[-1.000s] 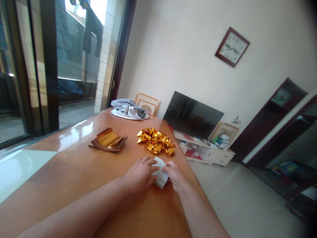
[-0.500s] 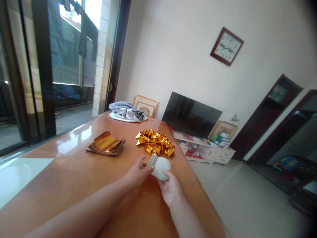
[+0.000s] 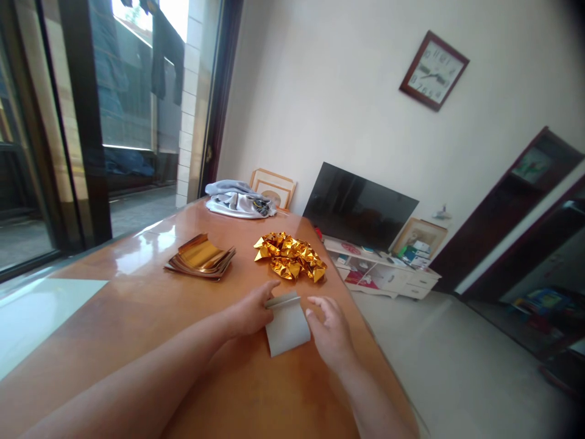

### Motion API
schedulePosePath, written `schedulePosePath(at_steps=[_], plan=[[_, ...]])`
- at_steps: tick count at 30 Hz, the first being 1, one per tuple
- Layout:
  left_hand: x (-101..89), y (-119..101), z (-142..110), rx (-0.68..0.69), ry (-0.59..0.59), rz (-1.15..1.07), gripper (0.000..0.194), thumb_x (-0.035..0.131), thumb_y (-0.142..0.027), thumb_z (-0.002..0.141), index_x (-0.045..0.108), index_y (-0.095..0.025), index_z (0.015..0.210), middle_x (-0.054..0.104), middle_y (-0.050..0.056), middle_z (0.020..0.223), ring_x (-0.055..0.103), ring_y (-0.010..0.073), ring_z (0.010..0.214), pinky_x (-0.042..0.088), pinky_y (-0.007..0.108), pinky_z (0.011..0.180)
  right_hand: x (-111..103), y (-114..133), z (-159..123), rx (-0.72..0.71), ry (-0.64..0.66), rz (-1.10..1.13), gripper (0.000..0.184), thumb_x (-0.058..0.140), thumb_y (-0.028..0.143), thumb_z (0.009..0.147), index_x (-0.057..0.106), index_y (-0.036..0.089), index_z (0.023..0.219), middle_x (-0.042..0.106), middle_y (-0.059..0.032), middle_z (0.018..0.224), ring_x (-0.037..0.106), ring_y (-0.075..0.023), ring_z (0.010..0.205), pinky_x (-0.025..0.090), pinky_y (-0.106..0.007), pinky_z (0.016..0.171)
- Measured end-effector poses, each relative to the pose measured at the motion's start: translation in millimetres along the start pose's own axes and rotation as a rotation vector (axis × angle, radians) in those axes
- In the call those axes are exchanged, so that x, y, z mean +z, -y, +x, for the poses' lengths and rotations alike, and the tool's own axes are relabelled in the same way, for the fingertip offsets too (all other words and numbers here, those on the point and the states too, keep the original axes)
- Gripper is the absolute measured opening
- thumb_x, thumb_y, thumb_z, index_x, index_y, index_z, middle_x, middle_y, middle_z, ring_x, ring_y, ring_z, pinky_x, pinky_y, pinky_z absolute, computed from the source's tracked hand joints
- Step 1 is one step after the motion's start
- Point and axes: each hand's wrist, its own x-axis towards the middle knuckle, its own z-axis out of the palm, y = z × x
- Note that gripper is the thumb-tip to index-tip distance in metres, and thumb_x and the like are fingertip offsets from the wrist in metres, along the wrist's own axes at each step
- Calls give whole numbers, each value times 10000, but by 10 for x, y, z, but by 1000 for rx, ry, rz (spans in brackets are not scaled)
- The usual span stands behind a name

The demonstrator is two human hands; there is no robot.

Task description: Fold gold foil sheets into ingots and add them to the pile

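One stack (image 3: 201,259) and one gold heap (image 3: 290,256) lie past one gray paper (image 3: 287,332), pinched by the left hand (image 3: 253,312) beside the spread right hand (image 3: 333,335).

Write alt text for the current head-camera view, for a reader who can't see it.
A person's left hand holds a pale sheet, folded near its far edge, at a wooden table; the open right hand is beside it. Beyond lie gold foil shapes, with a stack of gold sheets to their left.
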Motion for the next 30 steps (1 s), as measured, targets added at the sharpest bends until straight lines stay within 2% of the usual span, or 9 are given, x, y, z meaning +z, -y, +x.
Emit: schedulePosePath(at_steps=[2, 4, 7, 11, 19, 24, 27, 30], plan=[[-1, 19, -2, 68, 25, 72, 912, 516, -29, 651, 311, -196, 1524, 697, 67, 1089, 645, 219, 974, 525, 336, 863, -23, 73, 24, -136, 102, -93, 272, 532, 261, 900, 686, 242, 1123, 665, -75, 1164, 559, -244, 1139, 423, -362, 1019], [3, 50, 2, 117, 57, 93, 932, 496, -21, 652, 275, -198, 1539, 701, 58, 1102, 650, 216, 995, 525, 346, 897, -15, 160, 46, -213, 151, -186, 298, 540, 226, 899, 683, 249, 1158, 657, -70, 1188, 540, -246, 1140, 407, -363, 1016], [5, 93, 8, 155, 85, 98, 944, 480, -22, 663, 229, -212, 1554, 707, 43, 1114, 652, 208, 1011, 528, 346, 913, 27, 235, 86, -249, 205, -308, 298, 566, 220, 896, 681, 260, 1169, 660, -60, 1180, 523, -254, 1126, 386, -373, 986], [-10, 91, 1, 176, 72, 120, 934, 479, -20, 686, 228, -217, 1563, 706, 58, 1147, 658, 214, 1019, 527, 345, 912, 76, 216, 154, -254, 292, -379, 184, 581, 238, 908, 702, 262, 1043, 682, -39, 1052, 537, -242, 1043, 372, -357, 898], [-41, -2, -13, 170, 107, 122, 930, 483, -16, 694, 242, -242, 1563, 711, 60, 1146, 658, 250, 1060, 514, 360, 922, 115, 121, 301, -313, 275, -388, 171, 669, 234, 855, 680, 253, 1025, 650, -32, 1025, 521, -236, 1021, 339, -347, 866], [-46, -35, -36, 157, 93, 213, 944, 503, -26, 696, 218, -237, 1571, 659, 90, 1263, 612, 270, 1150, 465, 417, 1018, 162, 79, 284, -332, 274, -375, 47, 637, 227, 900, 675, 253, 909, 649, -17, 934, 527, -222, 971, 318, -342, 832], [-66, -147, -72, 211, 18, 373, 906, 543, -42, 670, 305, -220, 1526, 584, 113, 1348, 525, 291, 1249, 382, 458, 1108, 170, 60, 251, -333, 259, -364, 47, 634, 226, 906, 675, 241, 888, 638, -28, 927, 519, -221, 962, 315, -338, 827], [-95, -303, -106, 273, -33, 482, 646, 528, -52, 683, 527, -208, 1309, 599, 100, 1241, 545, 270, 1158, 432, 409, 1038, 146, 51, 233, -348, 273, -341, 63, 622, 234, 917, 679, 238, 891, 634, -32, 923, 513, -218, 955, 312, -336, 827]])
